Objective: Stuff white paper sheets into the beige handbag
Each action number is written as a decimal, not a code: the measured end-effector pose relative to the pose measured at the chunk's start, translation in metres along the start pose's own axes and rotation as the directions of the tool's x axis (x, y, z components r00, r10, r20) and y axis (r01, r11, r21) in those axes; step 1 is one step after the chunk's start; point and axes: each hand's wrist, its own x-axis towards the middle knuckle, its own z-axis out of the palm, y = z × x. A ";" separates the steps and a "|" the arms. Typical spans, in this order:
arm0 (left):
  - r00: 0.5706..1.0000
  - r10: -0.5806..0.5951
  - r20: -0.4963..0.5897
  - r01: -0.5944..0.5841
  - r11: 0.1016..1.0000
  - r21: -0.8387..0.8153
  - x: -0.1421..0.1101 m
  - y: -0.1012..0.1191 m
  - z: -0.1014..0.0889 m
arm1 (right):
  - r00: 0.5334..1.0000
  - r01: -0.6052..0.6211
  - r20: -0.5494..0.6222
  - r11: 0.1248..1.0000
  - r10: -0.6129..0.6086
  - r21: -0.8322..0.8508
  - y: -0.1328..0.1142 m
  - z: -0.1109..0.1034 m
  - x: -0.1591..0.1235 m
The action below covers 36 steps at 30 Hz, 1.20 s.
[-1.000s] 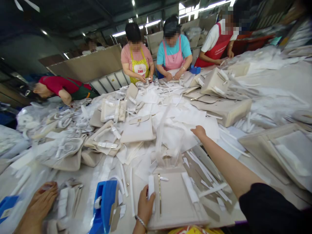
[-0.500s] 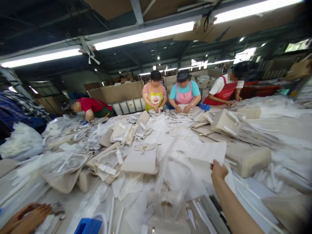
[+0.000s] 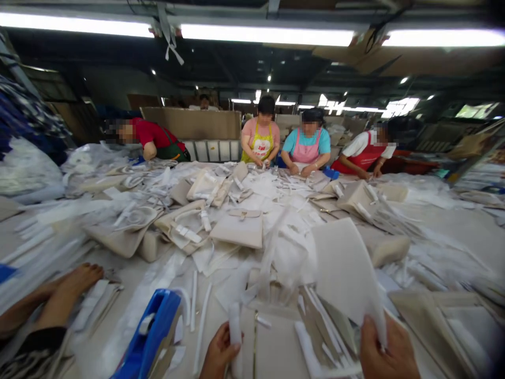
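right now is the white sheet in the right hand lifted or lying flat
Lifted. The right hand pinches the white sheet at its lower corner, and it stands up off the table.

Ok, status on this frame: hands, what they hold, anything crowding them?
Right hand pinching a white sheet, lifted. Left hand gripping a white strip on the beige panel. Blue tape dispenser close left; loose strips all around.

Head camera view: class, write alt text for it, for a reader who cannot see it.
The right hand lifts a white sheet over a table heaped with beige bags and white strips, while the left hand rests on a flat beige panel. Four people in aprons work along the far side.
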 end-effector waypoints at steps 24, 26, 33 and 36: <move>0.992 0.087 0.095 -0.084 0.996 -0.032 -0.015 -0.012 -0.010 | 0.438 0.028 0.888 0.985 0.143 -0.172 0.052 0.147 -0.033; 0.992 0.081 0.092 -0.080 0.997 -0.019 -0.014 -0.011 -0.010 | 0.394 -0.015 0.907 0.987 0.151 -0.158 0.054 0.147 -0.038; 0.988 0.068 0.139 -0.075 0.996 0.045 -0.013 0.000 -0.007 | 0.315 0.329 0.949 0.939 -0.008 -0.101 0.049 0.105 -0.050; 0.980 0.072 0.185 -0.103 0.981 0.163 -0.008 0.004 -0.004 | 0.267 0.382 0.963 0.921 -0.030 -0.078 0.052 0.102 -0.058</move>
